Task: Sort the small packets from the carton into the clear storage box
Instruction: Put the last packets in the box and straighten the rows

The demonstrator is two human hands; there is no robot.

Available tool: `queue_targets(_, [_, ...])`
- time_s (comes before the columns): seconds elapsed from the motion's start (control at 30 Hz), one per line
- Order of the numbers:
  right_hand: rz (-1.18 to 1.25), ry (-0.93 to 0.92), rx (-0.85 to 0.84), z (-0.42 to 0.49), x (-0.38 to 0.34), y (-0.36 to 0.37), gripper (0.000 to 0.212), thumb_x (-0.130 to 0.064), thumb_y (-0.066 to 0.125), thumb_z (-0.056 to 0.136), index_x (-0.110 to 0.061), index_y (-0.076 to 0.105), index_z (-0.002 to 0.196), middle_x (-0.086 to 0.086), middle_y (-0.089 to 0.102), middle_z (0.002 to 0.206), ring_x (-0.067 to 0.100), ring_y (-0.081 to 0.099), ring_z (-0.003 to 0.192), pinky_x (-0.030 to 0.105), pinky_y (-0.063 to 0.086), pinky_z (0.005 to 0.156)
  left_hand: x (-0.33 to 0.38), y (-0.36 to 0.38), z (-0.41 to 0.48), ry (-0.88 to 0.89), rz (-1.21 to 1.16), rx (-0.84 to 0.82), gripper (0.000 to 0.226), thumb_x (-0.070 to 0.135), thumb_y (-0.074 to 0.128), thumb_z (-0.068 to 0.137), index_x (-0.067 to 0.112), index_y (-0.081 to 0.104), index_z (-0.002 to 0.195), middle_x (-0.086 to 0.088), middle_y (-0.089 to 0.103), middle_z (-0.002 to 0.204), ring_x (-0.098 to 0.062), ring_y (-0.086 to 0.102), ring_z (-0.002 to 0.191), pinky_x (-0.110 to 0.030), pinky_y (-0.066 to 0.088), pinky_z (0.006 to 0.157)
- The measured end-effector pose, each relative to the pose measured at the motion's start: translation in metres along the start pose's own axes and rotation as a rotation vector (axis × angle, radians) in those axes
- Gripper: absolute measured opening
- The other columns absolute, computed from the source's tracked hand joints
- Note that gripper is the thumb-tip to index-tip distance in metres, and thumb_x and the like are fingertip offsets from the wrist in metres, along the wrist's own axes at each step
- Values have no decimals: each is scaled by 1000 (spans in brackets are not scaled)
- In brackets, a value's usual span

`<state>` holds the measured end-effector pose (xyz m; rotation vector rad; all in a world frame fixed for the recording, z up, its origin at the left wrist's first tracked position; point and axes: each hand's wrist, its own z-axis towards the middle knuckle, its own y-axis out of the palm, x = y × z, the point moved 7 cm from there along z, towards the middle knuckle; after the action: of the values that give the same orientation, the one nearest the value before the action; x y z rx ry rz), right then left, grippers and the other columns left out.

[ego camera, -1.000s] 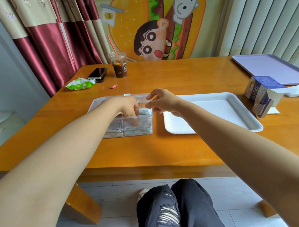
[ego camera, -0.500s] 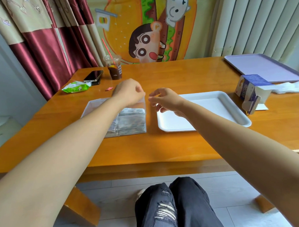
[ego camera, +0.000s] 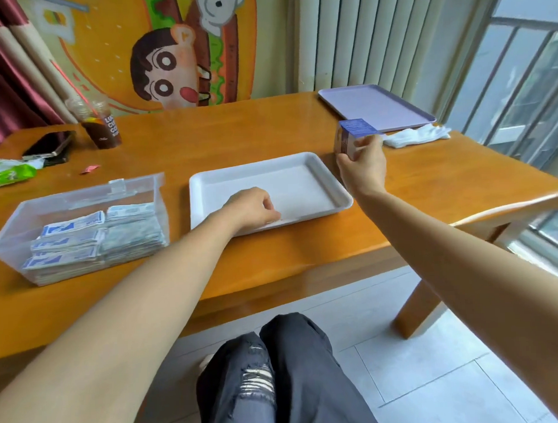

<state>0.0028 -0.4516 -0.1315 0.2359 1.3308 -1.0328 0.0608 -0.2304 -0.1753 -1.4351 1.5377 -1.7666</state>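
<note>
The clear storage box point(ego camera: 13, 223) stands on the table at the left, with stacks of small blue-and-white packets point(ego camera: 90, 235) packed inside. My right hand point(ego camera: 362, 166) grips the small blue-and-white carton point(ego camera: 352, 134), which stands just right of the white tray point(ego camera: 321, 174). My left hand point(ego camera: 252, 209) rests with curled fingers on the tray's near rim; I cannot tell whether it pinches anything. The tray's inside looks bare.
A purple tray point(ego camera: 375, 108) and white crumpled cloth point(ego camera: 418, 135) lie at the back right. A drink cup with straw point(ego camera: 99, 123), a phone point(ego camera: 47, 144), a green wrapper point(ego camera: 7, 172) and a small red scrap point(ego camera: 89, 168) sit at the back left.
My left hand left the storage box and came down on the white tray's near rim. My right hand reached right and took hold of the carton. The view swung right.
</note>
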Motion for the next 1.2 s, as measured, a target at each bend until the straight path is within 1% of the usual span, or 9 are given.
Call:
queue_targets(0.1, [2,163,-2,12,30,-4,50,-23,67,70,-13,33,104,9,59,112,26,61,100,42,53,84,3,4,6,-21,-38,-15,20,37,65,85,17,67,90,6,61,83,-16,58,83,-27,42,66])
queue_targets(0.2, [-129,202,-74,19,45,3,35,-29,71,75,-12,52,98,10,61,108,25,61,93,36,53,75,9,5,10,-18,-55,-37,20,34,65,86,15,67,89,5,63,79,-14,57,77,-27,43,66])
queue_targets(0.37, [-228,-153,-96,20,23,19,8,-22,67,83,-14,65,82,8,55,117,23,55,98,24,34,71,10,6,13,-48,-156,-65,16,27,64,87,11,67,85,3,66,66,-15,54,58,-24,44,60])
queue_targets(0.47, [-387,-366,-186,7,7,35,5,-12,63,79,-13,66,84,6,64,106,26,59,93,29,39,66,8,7,13,-70,-200,-91,16,24,62,87,9,66,88,0,67,67,-19,55,60,-27,46,60])
queue_targets(0.6, [-452,-356,-251,2,10,44,21,-10,58,75,-18,69,90,5,73,91,30,65,86,39,51,75,8,7,12,-76,-220,-131,19,25,61,88,7,65,93,-4,66,72,-23,54,63,-29,44,60])
queue_targets(0.8, [-383,-306,-238,7,11,40,22,-13,58,80,-18,68,99,3,71,103,28,63,94,40,53,77,8,2,6,-59,-175,-151,17,26,60,90,10,64,97,-4,67,77,-22,58,67,-28,47,62])
queue_targets(0.93, [-318,-433,-118,1,-15,33,25,-18,62,79,-15,62,103,6,64,110,28,54,104,40,45,84,5,-21,-2,-31,-158,-50,14,27,59,90,15,65,95,-3,68,82,-18,60,67,-26,47,61])
queue_targets(1.0, [-192,-495,-118,-8,-37,38,20,-13,60,80,-15,63,100,5,64,104,23,57,96,38,47,83,2,-41,-9,-26,-134,46,13,29,58,88,19,65,92,0,69,83,-16,61,67,-25,48,60])
queue_targets(1.2, [59,-331,-676,-66,-105,110,17,-17,57,91,-7,67,99,8,71,90,16,64,71,22,47,60,-34,-113,-50,-61,-43,403,11,26,57,89,22,68,88,4,66,87,-21,62,84,-30,50,70])
